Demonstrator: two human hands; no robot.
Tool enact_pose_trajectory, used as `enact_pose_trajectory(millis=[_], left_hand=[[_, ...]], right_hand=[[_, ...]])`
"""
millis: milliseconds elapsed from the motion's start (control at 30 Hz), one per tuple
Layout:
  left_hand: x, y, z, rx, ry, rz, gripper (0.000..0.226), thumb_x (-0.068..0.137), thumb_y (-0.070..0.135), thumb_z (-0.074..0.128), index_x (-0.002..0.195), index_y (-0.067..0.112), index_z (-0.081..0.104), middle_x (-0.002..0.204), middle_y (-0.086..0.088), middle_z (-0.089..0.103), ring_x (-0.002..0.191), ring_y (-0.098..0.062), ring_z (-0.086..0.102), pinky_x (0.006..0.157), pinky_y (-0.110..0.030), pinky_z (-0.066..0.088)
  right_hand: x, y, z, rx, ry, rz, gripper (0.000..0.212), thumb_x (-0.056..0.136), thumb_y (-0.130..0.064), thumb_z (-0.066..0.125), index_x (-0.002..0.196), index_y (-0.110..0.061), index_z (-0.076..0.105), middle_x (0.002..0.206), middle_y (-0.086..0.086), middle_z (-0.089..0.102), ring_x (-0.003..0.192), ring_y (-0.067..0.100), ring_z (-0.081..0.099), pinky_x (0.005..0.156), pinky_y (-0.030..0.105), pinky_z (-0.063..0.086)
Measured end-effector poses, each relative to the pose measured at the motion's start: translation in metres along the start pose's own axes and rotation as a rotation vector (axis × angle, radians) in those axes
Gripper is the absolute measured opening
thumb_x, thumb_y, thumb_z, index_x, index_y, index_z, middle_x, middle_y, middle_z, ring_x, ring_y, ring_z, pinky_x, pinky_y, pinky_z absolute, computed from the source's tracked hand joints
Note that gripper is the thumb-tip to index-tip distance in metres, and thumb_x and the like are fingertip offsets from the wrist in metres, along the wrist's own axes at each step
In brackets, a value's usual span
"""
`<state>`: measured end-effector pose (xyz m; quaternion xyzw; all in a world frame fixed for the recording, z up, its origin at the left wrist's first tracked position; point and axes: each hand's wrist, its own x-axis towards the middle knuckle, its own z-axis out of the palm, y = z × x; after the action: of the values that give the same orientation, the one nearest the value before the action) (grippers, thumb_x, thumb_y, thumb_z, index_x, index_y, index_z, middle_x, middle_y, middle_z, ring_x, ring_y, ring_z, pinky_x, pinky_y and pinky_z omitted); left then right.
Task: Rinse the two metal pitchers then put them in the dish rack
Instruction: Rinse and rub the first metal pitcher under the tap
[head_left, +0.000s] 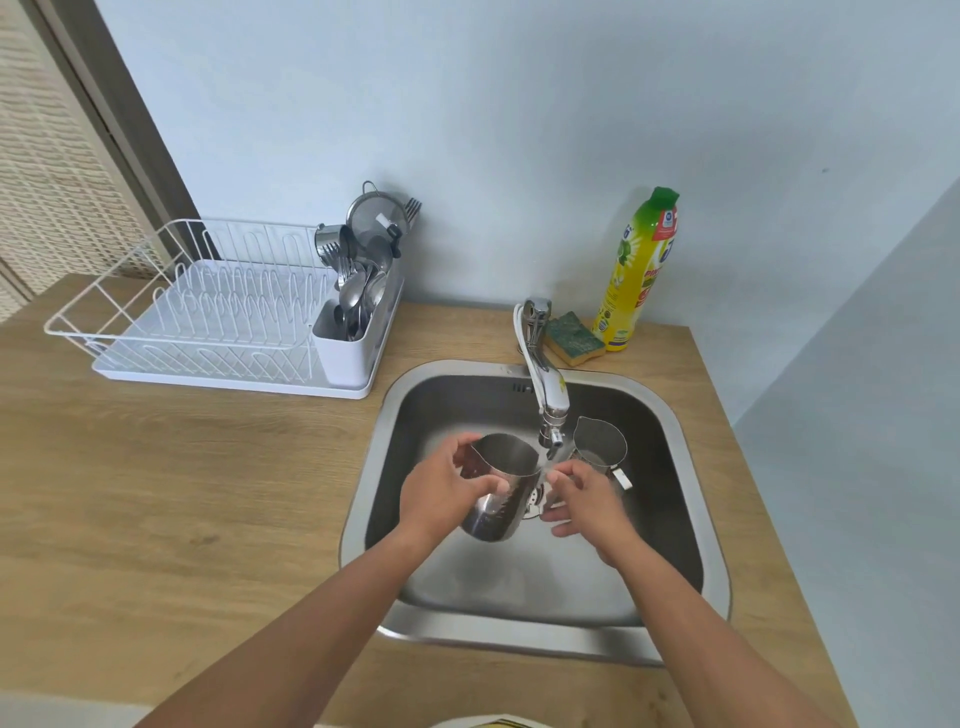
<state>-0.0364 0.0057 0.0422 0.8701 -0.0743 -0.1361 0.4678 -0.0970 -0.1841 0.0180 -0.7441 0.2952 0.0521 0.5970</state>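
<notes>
Head view: left hand (441, 493) clasps one pitcher (501, 488) over the sink (691, 457); right hand (587, 501) hangs loose, empty; second pitcher (597, 441) stands far right of the tap (545, 384). Wet steel looks stiff, light, slippery; best taken round the body

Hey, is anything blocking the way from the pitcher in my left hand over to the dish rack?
Nothing visible blocks it. The pitcher in your left hand is above the sink, and the counter between it and the dish rack is bare. The cutlery holder fills the rack's right end; the slots left of it are free.
</notes>
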Motion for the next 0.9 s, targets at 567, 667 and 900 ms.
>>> enact_pose_trajectory(millis=[567, 667, 900], left_hand=[[0.008, -0.007, 0.051, -0.406, -0.422, -0.234, 0.041, 0.083, 0.004, 0.076, 0.117, 0.013, 0.054, 0.100, -0.001, 0.073, 0.087, -0.014, 0.063, 0.074, -0.028, 0.045], [0.013, -0.005, 0.057, -0.411, -0.425, -0.188, 0.046, 0.081, -0.005, 0.073, 0.118, 0.012, 0.053, 0.108, -0.003, 0.074, 0.094, -0.017, 0.066, 0.079, -0.030, 0.049], [0.023, -0.001, 0.057, -0.431, -0.281, -0.100, 0.070, 0.058, -0.001, 0.082, 0.118, 0.022, 0.055, 0.121, 0.001, 0.070, 0.120, -0.013, 0.061, 0.104, -0.038, 0.050]], right_hand=[[-0.031, 0.000, -0.050, -0.345, 0.200, -0.014, 0.021, 0.092, -0.046, 0.056, 0.086, -0.026, 0.058, 0.086, -0.002, 0.066, 0.075, 0.027, 0.070, 0.063, 0.039, 0.059], [-0.027, 0.004, -0.055, -0.294, 0.232, -0.031, 0.020, 0.089, -0.045, 0.060, 0.081, -0.027, 0.059, 0.085, -0.001, 0.067, 0.077, 0.025, 0.068, 0.075, 0.047, 0.058], [-0.017, 0.006, -0.049, -0.134, 0.274, -0.096, 0.013, 0.090, -0.025, 0.065, 0.082, -0.015, 0.063, 0.080, 0.007, 0.065, 0.075, 0.025, 0.064, 0.074, 0.051, 0.060]])
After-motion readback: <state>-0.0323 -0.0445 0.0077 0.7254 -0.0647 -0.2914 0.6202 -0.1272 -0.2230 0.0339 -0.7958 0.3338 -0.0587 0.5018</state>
